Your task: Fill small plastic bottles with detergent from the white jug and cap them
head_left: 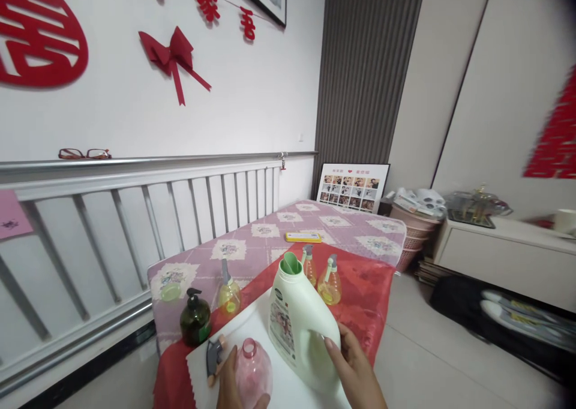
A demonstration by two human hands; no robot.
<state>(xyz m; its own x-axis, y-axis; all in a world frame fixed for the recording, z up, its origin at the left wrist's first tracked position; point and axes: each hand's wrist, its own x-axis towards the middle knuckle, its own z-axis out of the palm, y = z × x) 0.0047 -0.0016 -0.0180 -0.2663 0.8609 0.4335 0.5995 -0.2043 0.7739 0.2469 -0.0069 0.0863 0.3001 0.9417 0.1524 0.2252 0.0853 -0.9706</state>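
Note:
My right hand is wrapped round the handle of a large pale green detergent jug, which stands uncapped on a white sheet. My left hand grips a small pink bottle with an open neck, just left of the jug. A grey spray head lies on the sheet beside my left hand.
A dark green pump bottle and three yellowish spray bottles stand on the red cloth. A yellow case lies on the patterned bed. A railing runs along the left; baskets and a low cabinet stand right.

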